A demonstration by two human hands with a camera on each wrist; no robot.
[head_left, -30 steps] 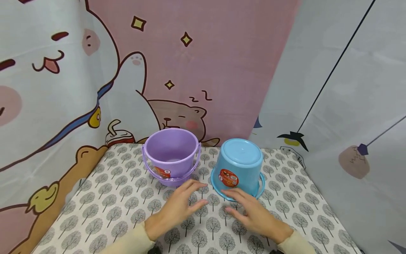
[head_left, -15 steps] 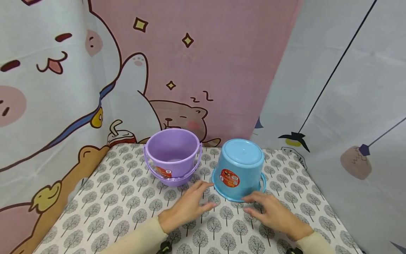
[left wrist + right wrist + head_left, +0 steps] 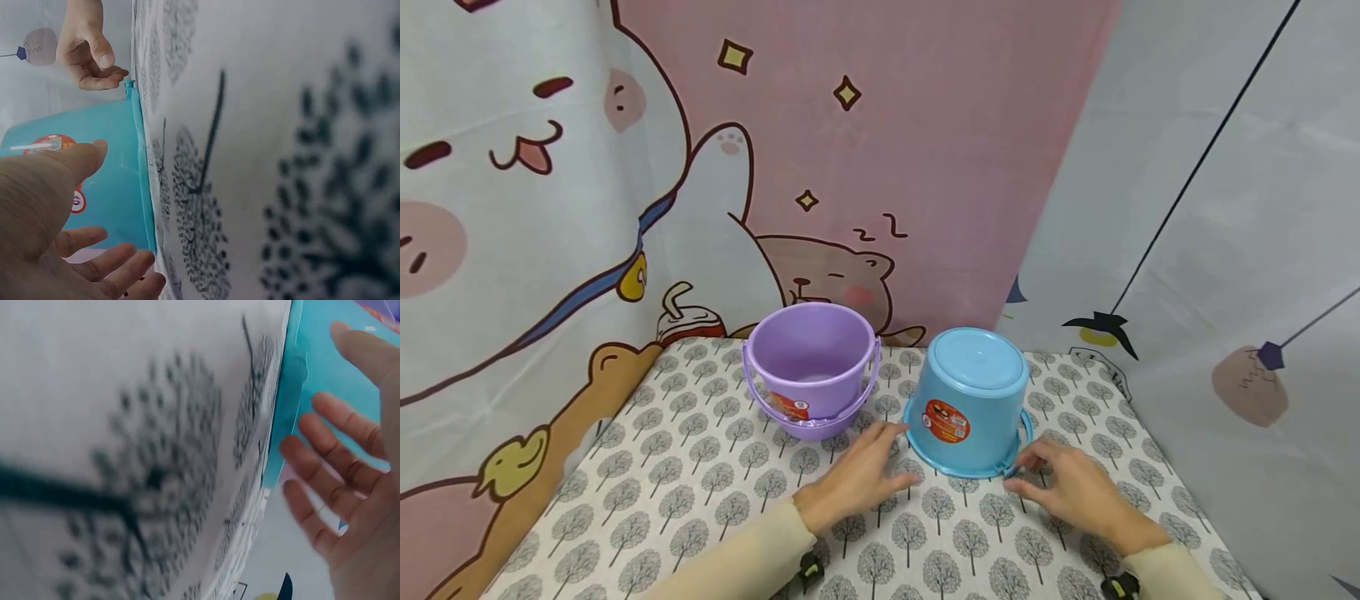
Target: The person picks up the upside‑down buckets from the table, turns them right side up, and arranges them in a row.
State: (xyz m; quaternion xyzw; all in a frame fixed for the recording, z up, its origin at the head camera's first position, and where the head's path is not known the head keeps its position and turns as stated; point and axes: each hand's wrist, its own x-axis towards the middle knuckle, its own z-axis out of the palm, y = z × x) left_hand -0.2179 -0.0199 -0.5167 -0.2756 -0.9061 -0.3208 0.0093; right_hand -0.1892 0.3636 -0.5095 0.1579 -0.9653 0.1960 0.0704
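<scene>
A light blue bucket (image 3: 973,408) stands upside down on the table, its round base up and a red sticker on the side. Its handle (image 3: 1027,427) hangs at the right rim. My left hand (image 3: 859,477) is at the bucket's front left, thumb and fingers spread, fingertips by the lower rim. On the other side my right hand (image 3: 1078,492) reaches toward the right rim, fingers loosely bent and apart. In the right wrist view the fingers (image 3: 334,472) lie alongside the bucket's rim (image 3: 289,394), holding nothing. Neither palm has anything in it.
An upright purple bucket (image 3: 808,375) with its handle lowered in front stands behind and left of my left hand. A tree-patterned cloth (image 3: 715,500) covers the table. A printed cartoon curtain (image 3: 955,150) hangs at the back and sides.
My right hand has moved right, from in front of the blue bucket to its right rim. My left hand has shifted slightly right toward the bucket's left rim. Both buckets have stayed in place.
</scene>
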